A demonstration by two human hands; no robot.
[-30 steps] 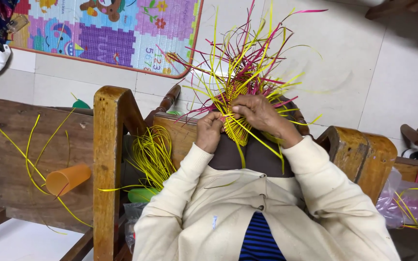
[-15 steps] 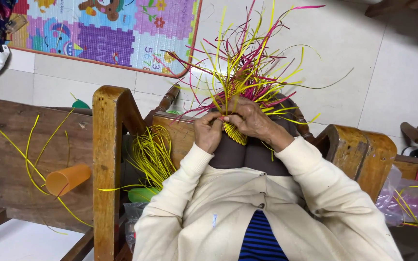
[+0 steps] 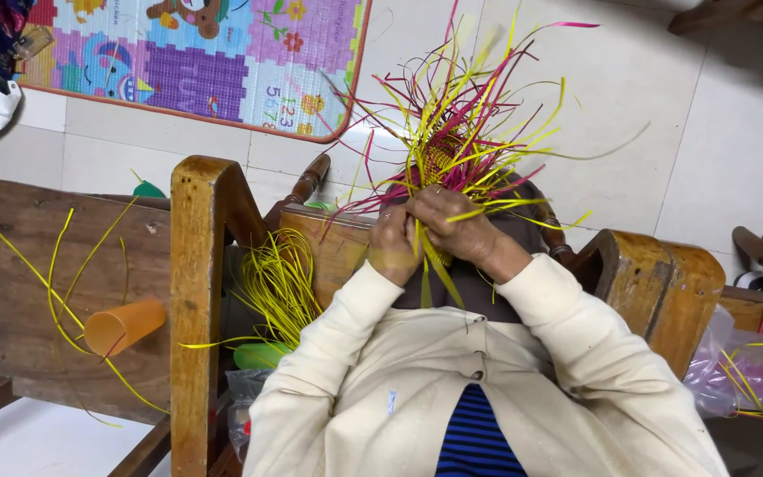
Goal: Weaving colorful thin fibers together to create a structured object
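Both hands are working a half-woven piece of flat yellow and magenta plastic strips (image 3: 452, 150), sitting in the lap area just above the dark brown trousers, in front of the cream cardigan. Its long axis is running away from the body – woven yellow end tucked under the hands, loose strip ends fanning up and outward toward the pale tiled floor (image 3: 708, 132)

Left hand (image 3: 393, 246) is curling into a loose fist, fingers pressed together, gripping strips at the woven end. Right hand (image 3: 457, 226) is lying over the piece just beside it, fingers bent and close, pinching a yellow strip that is sticking out to the right. The two hands are touching or nearly so; exact fingertip contact is hidden by strips

Strips are looking thin, glossy, springy – woven part is tight and ribbed, free ends are curved

Around it:
- a bundle of loose thin yellow strips (image 3: 283, 287) is hanging left of the left forearm, beside the worn wooden chair post (image 3: 198, 291)
- an orange plastic cup (image 3: 124, 326) is lying on its side on the scuffed wooden board (image 3: 28, 265), a few long yellow strips draping over it
- a foam play mat of coloured squares with an orange border (image 3: 196, 53) is lying top left on the floor
- a pink translucent plastic bag (image 3: 752, 371) with yellow strips is sitting at the right edge
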